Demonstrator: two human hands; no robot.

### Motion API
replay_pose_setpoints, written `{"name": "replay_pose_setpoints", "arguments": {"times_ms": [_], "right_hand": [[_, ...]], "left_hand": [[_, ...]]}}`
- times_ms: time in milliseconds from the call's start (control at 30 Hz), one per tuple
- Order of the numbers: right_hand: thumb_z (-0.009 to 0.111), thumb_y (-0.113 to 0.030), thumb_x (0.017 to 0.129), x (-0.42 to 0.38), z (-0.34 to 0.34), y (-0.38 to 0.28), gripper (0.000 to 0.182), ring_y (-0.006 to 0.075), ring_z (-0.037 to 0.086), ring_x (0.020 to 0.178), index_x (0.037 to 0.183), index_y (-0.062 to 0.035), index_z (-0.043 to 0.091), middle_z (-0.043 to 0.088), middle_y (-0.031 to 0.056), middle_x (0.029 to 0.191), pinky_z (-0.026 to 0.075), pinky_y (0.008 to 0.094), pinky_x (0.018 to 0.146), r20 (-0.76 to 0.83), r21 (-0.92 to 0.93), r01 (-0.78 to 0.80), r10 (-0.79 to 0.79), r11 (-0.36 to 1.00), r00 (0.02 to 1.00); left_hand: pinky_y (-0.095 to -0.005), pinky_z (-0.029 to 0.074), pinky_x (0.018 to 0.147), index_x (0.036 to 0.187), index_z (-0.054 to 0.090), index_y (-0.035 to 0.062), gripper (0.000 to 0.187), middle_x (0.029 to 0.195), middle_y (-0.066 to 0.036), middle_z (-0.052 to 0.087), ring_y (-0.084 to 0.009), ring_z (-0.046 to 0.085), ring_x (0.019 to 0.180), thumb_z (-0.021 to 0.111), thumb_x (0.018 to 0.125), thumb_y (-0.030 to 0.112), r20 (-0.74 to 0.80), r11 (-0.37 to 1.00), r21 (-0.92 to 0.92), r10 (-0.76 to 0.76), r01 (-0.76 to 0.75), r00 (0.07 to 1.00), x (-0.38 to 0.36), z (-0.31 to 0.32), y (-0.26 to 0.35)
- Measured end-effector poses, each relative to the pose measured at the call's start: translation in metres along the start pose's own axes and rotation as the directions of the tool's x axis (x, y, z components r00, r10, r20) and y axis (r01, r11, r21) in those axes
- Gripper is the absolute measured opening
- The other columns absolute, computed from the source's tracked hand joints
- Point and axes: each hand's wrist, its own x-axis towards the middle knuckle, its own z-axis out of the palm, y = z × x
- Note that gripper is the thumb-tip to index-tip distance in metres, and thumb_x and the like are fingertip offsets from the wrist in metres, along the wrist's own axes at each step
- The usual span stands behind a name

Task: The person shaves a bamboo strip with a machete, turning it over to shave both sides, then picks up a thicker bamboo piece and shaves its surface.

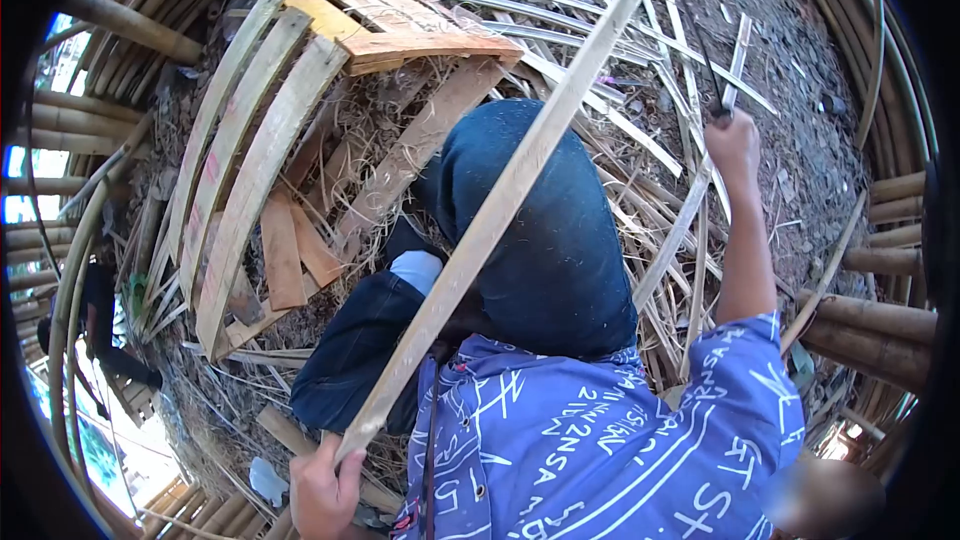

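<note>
A long, flat pale strip (510, 190) runs diagonally across my lap, from the lower left up to the top right. My left hand (325, 485) grips its lower end between thumb and fingers. At the upper right my right hand (735, 145) is closed round the handle of a long, thin dark blade (700, 40), which points up and away. The blade is apart from the pale strip. My bent knee in dark jeans (540, 230) lies beneath the strip's middle.
A slatted wooden crate (430, 45) lies at the upper left, with loose boards (285, 250) beside it. Thin strips and shavings (680, 230) cover the ground around my legs. Bamboo poles (870, 330) stand along both sides. Someone in dark clothing (100, 330) is beyond the left poles.
</note>
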Motion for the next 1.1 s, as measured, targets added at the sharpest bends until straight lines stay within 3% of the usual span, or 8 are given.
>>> {"name": "replay_pose_setpoints", "arguments": {"times_ms": [67,133,267,333,400,567,867,1100], "right_hand": [[0.058,-0.013,0.071,-0.014,0.019,0.007,0.017,0.0214,0.057,0.052,0.066,0.0021,0.055,0.056,0.0098,0.055,0.042,0.0353,0.052,-0.064,0.291,0.041,-0.023,0.956,0.998],[0.061,-0.008,0.069,-0.029,0.018,0.003,0.013,0.0126,0.051,0.049,0.064,0.0000,0.052,0.052,0.0052,0.052,0.039,0.0314,0.048,0.000,0.470,-0.040,0.045,0.882,0.999],[0.060,-0.003,0.069,-0.076,-0.032,-0.055,0.010,0.0098,0.046,0.047,0.066,-0.0014,0.051,0.051,0.0022,0.053,0.035,0.0274,0.046,0.140,0.755,-0.182,0.117,0.631,0.983],[0.059,0.000,0.070,-0.093,-0.047,-0.068,0.008,0.0074,0.046,0.048,0.069,-0.0018,0.051,0.051,0.0011,0.056,0.035,0.0253,0.046,0.126,0.801,-0.071,-0.052,0.595,0.991],[0.059,-0.001,0.071,-0.106,-0.056,-0.077,0.008,0.0078,0.049,0.051,0.071,-0.0015,0.051,0.050,0.0014,0.057,0.039,0.0272,0.047,0.020,0.671,0.175,-0.254,0.720,0.967],[0.061,-0.005,0.071,-0.140,-0.066,-0.116,0.011,0.0412,0.061,0.067,0.081,-0.0010,0.057,0.060,0.0227,0.069,0.048,0.0458,0.058,0.121,0.607,0.306,-0.466,0.733,0.877],[0.060,-0.005,0.066,-0.144,-0.064,-0.131,0.017,0.0396,0.062,0.068,0.080,0.0013,0.053,0.060,0.0217,0.068,0.050,0.0464,0.063,0.100,0.465,0.452,-0.552,0.761,0.828],[0.066,-0.009,0.061,-0.115,-0.053,-0.129,0.023,0.0390,0.063,0.070,0.078,-0.0008,0.055,0.062,0.0207,0.070,0.050,0.0468,0.064,0.088,0.288,0.531,-0.574,0.797,0.814]], "left_hand": [[-0.0429,0.039,0.047,0.075,0.053,0.0003,0.023,0.055,-0.021,0.051,-0.0415,0.055,0.054,0.065,0.086,0.016,-0.099,0.995,0.077,-0.058,0.066,0.993,0.013,0.007,0.009],[-0.0428,0.040,0.047,0.076,0.054,0.0004,0.020,0.055,-0.021,0.051,-0.0410,0.056,0.055,0.063,0.087,0.015,-0.142,0.971,0.227,0.111,-0.076,0.984,0.021,0.012,0.004],[-0.0445,0.040,0.048,0.078,0.055,0.0008,0.018,0.056,-0.022,0.052,-0.0408,0.057,0.056,0.060,0.089,0.014,-0.096,0.993,0.056,0.109,-0.104,0.989,0.072,0.011,0.048],[-0.0455,0.040,0.049,0.079,0.055,0.0008,0.017,0.057,-0.022,0.052,-0.0409,0.057,0.056,0.059,0.090,0.013,-0.065,0.989,0.047,0.141,-0.138,0.988,0.093,0.016,0.063],[-0.0476,0.040,0.050,0.080,0.055,0.0002,0.019,0.057,-0.023,0.052,-0.0419,0.057,0.057,0.059,0.091,0.015,-0.116,0.975,0.052,0.221,-0.216,0.968,0.110,0.021,0.080],[-0.0476,0.042,0.054,0.080,0.058,-0.0016,0.025,0.061,-0.023,0.058,-0.0411,0.059,0.060,0.056,0.093,0.020,-0.134,0.938,0.164,0.328,-0.305,0.935,0.136,0.030,0.111],[-0.0474,0.041,0.056,0.084,0.062,-0.0041,0.026,0.063,-0.024,0.057,-0.0424,0.059,0.062,0.055,0.092,0.020,-0.128,0.925,0.231,0.335,-0.300,0.934,0.139,0.032,0.129],[-0.0479,0.045,0.051,0.072,0.054,0.0015,0.031,0.058,-0.021,0.057,-0.0402,0.060,0.059,0.055,0.094,0.024,-0.146,0.900,0.271,0.389,-0.341,0.910,0.141,0.034,0.128]]}}
